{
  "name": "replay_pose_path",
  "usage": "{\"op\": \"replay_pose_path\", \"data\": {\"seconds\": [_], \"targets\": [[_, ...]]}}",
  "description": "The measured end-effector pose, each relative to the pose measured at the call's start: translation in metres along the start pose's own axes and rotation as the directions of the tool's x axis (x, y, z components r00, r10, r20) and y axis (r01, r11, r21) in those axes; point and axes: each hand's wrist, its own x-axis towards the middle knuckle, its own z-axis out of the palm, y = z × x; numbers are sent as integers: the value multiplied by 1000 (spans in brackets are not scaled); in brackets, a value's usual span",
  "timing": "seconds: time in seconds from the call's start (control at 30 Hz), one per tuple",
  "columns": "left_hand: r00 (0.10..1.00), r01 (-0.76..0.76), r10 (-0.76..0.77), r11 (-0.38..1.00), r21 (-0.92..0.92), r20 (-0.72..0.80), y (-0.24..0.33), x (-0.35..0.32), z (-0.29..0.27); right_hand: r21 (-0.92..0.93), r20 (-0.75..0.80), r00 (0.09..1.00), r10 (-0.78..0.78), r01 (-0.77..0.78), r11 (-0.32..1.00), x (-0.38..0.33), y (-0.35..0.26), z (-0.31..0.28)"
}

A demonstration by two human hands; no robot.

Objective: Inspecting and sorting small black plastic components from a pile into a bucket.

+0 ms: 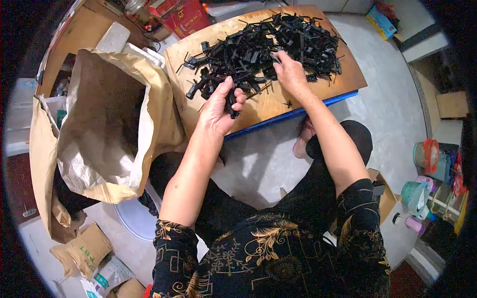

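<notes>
A heap of several small black plastic parts (271, 42) covers a low wooden board (278, 102) with a blue front edge. My left hand (218, 109) hovers over the board's near edge, closed around a bunch of the black parts (231, 102). My right hand (289, 73) rests palm down on the near side of the heap, fingers reaching into the parts; whether it grips one is hidden.
A large open brown paper sack (107, 124) stands to the left of the board. Smaller bags (84, 251) lie on the floor at lower left. Red boxes (181, 15) sit behind the board. Plastic containers and baskets (430, 164) crowd the right side.
</notes>
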Motion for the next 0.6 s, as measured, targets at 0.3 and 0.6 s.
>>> {"op": "replay_pose_path", "data": {"seconds": [0.3, 0.6], "targets": [[991, -13, -6, 990, 139, 134, -6, -1, 7, 539, 14, 959, 283, -246, 806, 14, -3, -25], [894, -405, 421, 613, 679, 153, -15, -4, 36, 805, 538, 831, 141, -556, 208, -17, -47, -77]]}}
